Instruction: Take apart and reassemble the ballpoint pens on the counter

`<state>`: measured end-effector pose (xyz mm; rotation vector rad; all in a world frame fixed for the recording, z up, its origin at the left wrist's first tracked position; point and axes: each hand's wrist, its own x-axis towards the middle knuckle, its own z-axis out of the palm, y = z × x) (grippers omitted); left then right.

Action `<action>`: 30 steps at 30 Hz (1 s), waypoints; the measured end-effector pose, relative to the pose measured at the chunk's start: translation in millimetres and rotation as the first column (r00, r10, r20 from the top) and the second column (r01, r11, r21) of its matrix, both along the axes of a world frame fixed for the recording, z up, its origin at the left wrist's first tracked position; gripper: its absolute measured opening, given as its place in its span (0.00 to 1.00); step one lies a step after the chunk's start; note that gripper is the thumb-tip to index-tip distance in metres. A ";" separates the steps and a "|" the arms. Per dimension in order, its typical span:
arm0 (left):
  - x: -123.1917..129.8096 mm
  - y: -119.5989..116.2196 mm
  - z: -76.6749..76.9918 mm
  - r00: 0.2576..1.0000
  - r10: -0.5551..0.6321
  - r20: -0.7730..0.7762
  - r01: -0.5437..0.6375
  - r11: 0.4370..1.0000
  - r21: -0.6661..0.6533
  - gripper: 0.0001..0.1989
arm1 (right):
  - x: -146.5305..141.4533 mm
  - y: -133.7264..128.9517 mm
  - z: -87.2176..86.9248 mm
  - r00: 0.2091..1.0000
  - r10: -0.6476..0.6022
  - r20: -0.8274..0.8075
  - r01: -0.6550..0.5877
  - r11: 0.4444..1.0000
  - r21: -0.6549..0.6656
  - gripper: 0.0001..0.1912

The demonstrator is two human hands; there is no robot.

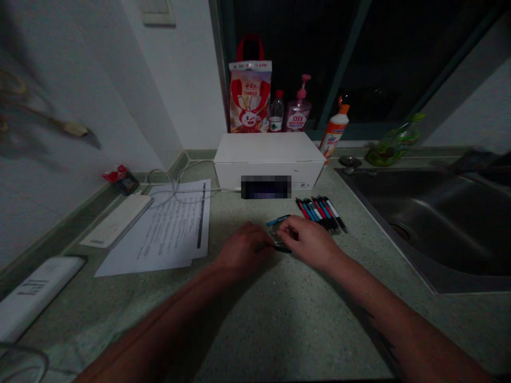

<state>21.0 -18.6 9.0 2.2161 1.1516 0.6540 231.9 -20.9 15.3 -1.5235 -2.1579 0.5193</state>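
Note:
My left hand [247, 249] rests low over the counter with its fingers curled together; its fingertips meet one end of a dark pen-like stick [282, 249]. Opposite it, my right hand [309, 239] is closed in a pinch, and what lies between the fingertips is too small and dim to name. A clear, see-through piece [274, 230] shows between the two hands. Just beyond them lies a blue pen [278, 219]. Several pens [319, 213] in red, blue, white and black lie side by side beyond my right hand.
A white box [271, 151] stands at the back, with bottles and a red-handled bag [250, 98] behind it. Printed sheets [167, 229], a cable and a white slab [117, 221] lie left. A power strip [35, 295] sits nearer. The steel sink [439, 223] opens at right.

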 end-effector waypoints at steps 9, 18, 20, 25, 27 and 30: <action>-1.8 0.5 -3.3 0.994 -0.023 -0.102 0.023 1.000 -0.009 0.03 | 7.0 2.8 -9.6 0.971 0.089 0.220 -0.094 0.996 0.011 0.05; -8.1 10.6 -11.1 0.949 0.202 -0.241 -0.172 0.975 0.140 0.09 | 6.6 2.6 -9.8 0.958 0.121 0.262 -0.133 0.991 0.027 0.06; -7.9 11.1 -11.6 0.946 0.191 -0.260 -0.161 0.978 0.131 0.10 | 6.4 2.8 -9.1 0.952 0.126 0.280 -0.135 0.991 0.012 0.05; -7.6 11.5 -12.3 0.961 0.170 -0.218 -0.155 0.984 0.084 0.09 | 5.8 4.2 -9.6 0.940 0.135 0.314 -0.144 0.990 0.006 0.06; -6.4 11.0 -12.4 0.962 0.167 -0.216 -0.153 0.985 0.077 0.09 | 5.2 4.4 -10.0 0.937 0.138 0.320 -0.147 0.989 0.003 0.05; -3.6 9.6 -12.0 0.943 0.175 -0.283 -0.158 0.984 0.080 0.10 | 3.6 3.7 -9.8 0.935 0.129 0.331 -0.139 0.990 0.007 0.05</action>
